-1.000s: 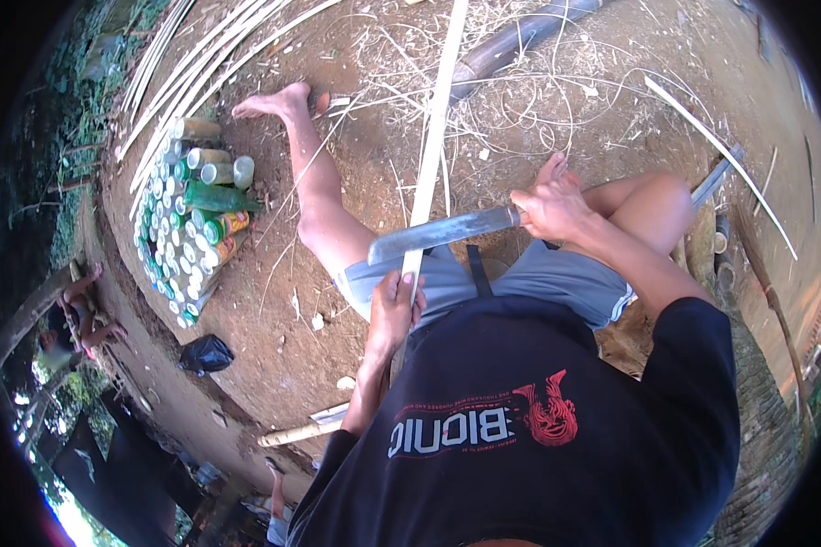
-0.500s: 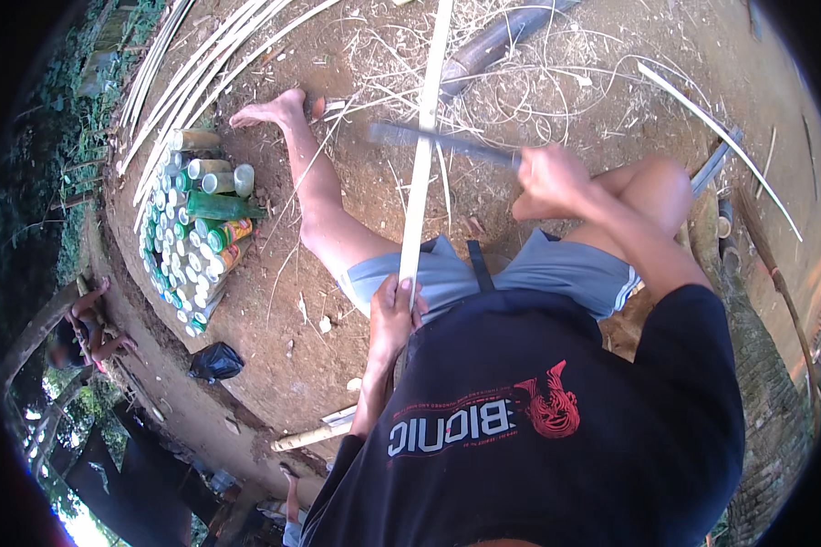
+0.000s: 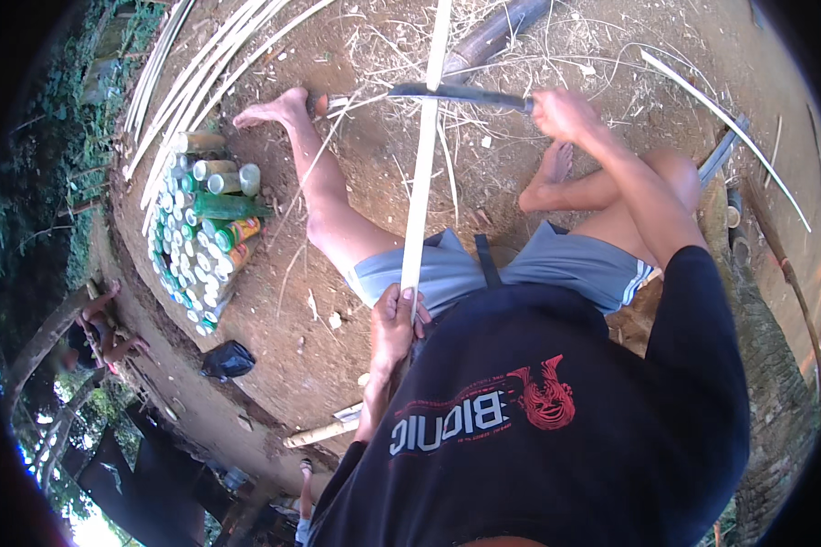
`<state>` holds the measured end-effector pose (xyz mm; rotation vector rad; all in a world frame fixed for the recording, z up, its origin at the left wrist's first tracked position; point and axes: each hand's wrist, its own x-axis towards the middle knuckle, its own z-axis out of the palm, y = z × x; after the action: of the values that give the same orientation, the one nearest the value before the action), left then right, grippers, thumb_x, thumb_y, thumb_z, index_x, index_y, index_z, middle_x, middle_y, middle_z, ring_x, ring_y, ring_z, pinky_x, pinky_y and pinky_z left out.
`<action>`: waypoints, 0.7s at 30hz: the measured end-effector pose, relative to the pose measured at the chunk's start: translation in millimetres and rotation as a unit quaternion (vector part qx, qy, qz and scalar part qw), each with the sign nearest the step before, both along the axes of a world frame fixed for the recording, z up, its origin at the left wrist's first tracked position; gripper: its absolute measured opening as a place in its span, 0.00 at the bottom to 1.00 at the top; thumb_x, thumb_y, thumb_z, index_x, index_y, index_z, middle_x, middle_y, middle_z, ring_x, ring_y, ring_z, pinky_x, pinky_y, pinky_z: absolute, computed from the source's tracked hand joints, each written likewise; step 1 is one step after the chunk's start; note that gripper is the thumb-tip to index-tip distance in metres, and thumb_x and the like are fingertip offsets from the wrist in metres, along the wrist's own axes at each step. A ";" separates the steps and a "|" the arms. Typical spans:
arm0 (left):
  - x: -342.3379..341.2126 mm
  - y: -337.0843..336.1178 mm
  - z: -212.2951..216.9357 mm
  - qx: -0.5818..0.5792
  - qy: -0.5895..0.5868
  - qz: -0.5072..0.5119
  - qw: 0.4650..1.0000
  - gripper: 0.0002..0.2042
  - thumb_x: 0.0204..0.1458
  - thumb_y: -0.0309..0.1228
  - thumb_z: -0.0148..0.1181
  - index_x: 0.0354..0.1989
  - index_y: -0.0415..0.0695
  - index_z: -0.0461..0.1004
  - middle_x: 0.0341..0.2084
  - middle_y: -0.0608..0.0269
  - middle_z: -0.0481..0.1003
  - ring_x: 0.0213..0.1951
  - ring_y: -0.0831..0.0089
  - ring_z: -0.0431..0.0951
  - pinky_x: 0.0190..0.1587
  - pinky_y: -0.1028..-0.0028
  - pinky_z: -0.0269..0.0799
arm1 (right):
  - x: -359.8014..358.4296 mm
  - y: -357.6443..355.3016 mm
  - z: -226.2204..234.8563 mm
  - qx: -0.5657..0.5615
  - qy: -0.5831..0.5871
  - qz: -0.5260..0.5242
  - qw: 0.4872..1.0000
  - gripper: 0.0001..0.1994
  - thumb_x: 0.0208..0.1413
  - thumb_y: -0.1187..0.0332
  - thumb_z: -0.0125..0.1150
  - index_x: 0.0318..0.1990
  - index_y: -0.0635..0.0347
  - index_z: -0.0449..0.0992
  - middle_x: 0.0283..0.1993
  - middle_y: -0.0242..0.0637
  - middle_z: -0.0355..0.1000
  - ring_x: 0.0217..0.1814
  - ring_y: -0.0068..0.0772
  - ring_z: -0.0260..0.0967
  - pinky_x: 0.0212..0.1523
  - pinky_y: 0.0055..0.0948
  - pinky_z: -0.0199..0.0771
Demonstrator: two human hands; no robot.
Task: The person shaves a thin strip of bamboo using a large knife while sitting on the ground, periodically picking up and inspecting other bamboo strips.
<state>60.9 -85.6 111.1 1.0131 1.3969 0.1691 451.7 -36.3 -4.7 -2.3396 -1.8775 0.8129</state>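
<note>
The top edge cuts off the pale bamboo strip and the dark pole. The strip's near end disappears at the left grip; the right grip hides most of the machete's handle. A distant person is blurred.

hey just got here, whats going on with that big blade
A person's left hand grips a pale bamboo strip, which stretches out ahead. The right hand is closed around the handle of a machete, its blade crossing the strip well ahead of the left hand. Whether the edge is biting in is hard to tell. Beyond, thin curled shavings litter the dirt ground around a dark pole; a cluster of bottles lies off to the left.
</note>
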 end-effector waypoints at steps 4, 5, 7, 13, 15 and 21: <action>-22.1 -3.8 -3.8 -0.007 0.007 -0.005 1.000 0.13 0.66 0.33 0.42 0.35 0.37 0.70 0.17 0.62 0.73 0.13 0.81 0.65 0.16 0.80 0.59 | -32.8 1.7 37.8 -0.010 0.066 0.098 0.993 0.06 0.51 0.68 0.53 0.33 0.56 0.77 0.24 0.43 0.75 0.24 0.40 0.75 0.24 0.44 0.74; -20.1 -5.1 -0.3 0.002 0.013 -0.018 1.000 0.13 0.66 0.33 0.43 0.35 0.37 0.70 0.16 0.62 0.73 0.12 0.81 0.65 0.15 0.80 0.59 | -24.7 3.1 28.9 0.032 0.018 0.092 0.995 0.06 0.50 0.68 0.54 0.32 0.56 0.77 0.23 0.43 0.75 0.24 0.41 0.75 0.24 0.44 0.74; -22.1 -8.9 -0.8 0.005 -0.005 -0.013 1.000 0.13 0.66 0.34 0.43 0.36 0.37 0.70 0.16 0.62 0.73 0.12 0.81 0.65 0.15 0.80 0.59 | 20.2 28.3 -9.3 0.017 0.046 -0.029 0.998 0.05 0.49 0.68 0.56 0.32 0.57 0.77 0.22 0.42 0.74 0.23 0.43 0.74 0.25 0.44 0.74; -34.6 -15.6 5.7 0.014 0.055 -0.024 0.998 0.14 0.65 0.36 0.45 0.36 0.38 0.70 0.16 0.62 0.73 0.13 0.81 0.66 0.15 0.80 0.59 | -6.4 23.8 13.7 -0.039 0.079 0.029 0.996 0.06 0.52 0.68 0.57 0.34 0.56 0.77 0.22 0.40 0.73 0.22 0.33 0.72 0.21 0.37 0.72; -35.9 -16.3 5.6 0.025 0.046 -0.026 0.998 0.14 0.65 0.37 0.44 0.37 0.38 0.70 0.16 0.62 0.73 0.13 0.81 0.66 0.15 0.80 0.59 | 14.7 33.9 0.6 -0.013 0.038 0.033 0.999 0.05 0.52 0.69 0.55 0.34 0.55 0.77 0.22 0.38 0.73 0.21 0.31 0.71 0.20 0.36 0.71; -50.9 -20.5 11.7 0.008 0.053 -0.017 0.998 0.15 0.65 0.38 0.44 0.36 0.38 0.70 0.16 0.63 0.73 0.12 0.81 0.65 0.15 0.80 0.60 | 2.5 36.1 -10.1 -0.039 0.127 -0.017 0.991 0.08 0.55 0.67 0.52 0.33 0.57 0.77 0.19 0.36 0.71 0.16 0.31 0.67 0.18 0.34 0.69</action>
<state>10.0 -106.1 122.7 1.0727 1.4754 0.1024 454.2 -0.1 -14.8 -2.1780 -1.7279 1.1389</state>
